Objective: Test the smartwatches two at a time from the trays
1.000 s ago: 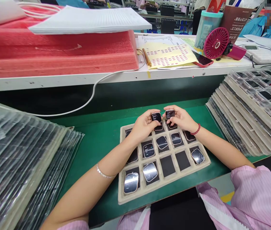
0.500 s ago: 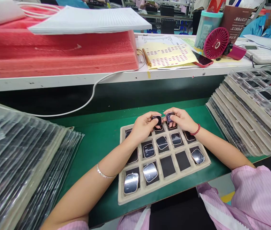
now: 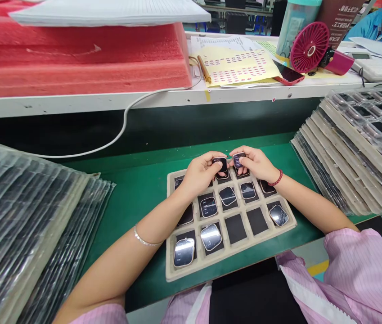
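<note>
My left hand (image 3: pixel 201 173) is closed on a smartwatch (image 3: pixel 218 163), a strapless square case with a dark screen, its thumb lying on the glass. Close beside it, my right hand (image 3: pixel 256 163) grips a second smartwatch (image 3: pixel 238 159) that shows lines of lit text. Both hands are over the far row of a beige compartment tray (image 3: pixel 195 273). Several more watches lie face up in the tray, among them one with a lit screen (image 3: pixel 208 207) and one at the near left corner (image 3: pixel 184 253). Two near-row compartments show only dark bottoms. My left hand hides part of the tray's left side.
Stacked clear trays (image 3: pixel 25 225) lean at the left. Another stack (image 3: pixel 352 157) at the right has watches in its top tray. A shelf (image 3: pixel 164 100) behind holds red foam (image 3: pixel 86 58), papers, a phone (image 3: pixel 290 73) and a pink fan (image 3: pixel 309 47). A white cable (image 3: pixel 125 117) hangs down.
The whole view has shifted slightly, so the shelf sits higher in the picture. Both hands keep hold of their watches in nearly the same place, with the left thumb shifted a little.
</note>
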The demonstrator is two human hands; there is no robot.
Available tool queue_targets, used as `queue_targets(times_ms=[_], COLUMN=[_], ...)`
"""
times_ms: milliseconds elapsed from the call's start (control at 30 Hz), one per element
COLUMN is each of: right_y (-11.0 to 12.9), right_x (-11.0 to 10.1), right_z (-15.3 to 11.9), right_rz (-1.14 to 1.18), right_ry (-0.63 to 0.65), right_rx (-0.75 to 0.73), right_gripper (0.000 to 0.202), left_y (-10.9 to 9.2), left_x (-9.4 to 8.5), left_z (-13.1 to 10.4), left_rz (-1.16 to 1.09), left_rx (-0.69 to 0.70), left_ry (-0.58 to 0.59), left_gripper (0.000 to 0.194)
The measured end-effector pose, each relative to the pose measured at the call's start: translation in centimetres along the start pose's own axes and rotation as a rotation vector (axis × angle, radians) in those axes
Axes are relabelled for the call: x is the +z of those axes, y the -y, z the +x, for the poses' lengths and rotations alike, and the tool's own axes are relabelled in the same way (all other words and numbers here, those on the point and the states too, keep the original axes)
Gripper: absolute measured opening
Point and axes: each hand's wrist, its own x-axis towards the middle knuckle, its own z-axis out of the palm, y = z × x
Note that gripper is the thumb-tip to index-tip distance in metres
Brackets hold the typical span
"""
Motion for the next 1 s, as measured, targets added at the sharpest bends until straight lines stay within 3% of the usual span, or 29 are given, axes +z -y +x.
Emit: queue_targets(times_ms=[300, 533, 800, 1000], right_y=[-0.22, -0.18, -0.03, -0.16], right_x=[-0.05, -0.10, 0.09, 0.01], right_z=[-0.03, 0.06, -0.19, -0.11], right_rz=[-0.024, 0.006, -0.045, -0.041], right_ry=[0.008, 0.019, 0.064, 0.052], right_rx=[-0.021, -0.065, -0.096, -0.102], right_gripper=[0.024, 0.045, 0.046, 0.045], left_y=[-0.05, 0.22, 0.15, 0.01], left_x=[0.01, 0.07, 0.03, -0.01], left_z=[-0.05, 0.06, 0.03, -0.03], left_rz=[0.026, -0.027, -0.048, -0.036], left_rx=[-0.010, 0.054, 0.064, 0.071], left_ry=[0.001, -0.018, -0.010, -0.001], left_gripper=[0.030, 0.039, 0.036, 0.045])
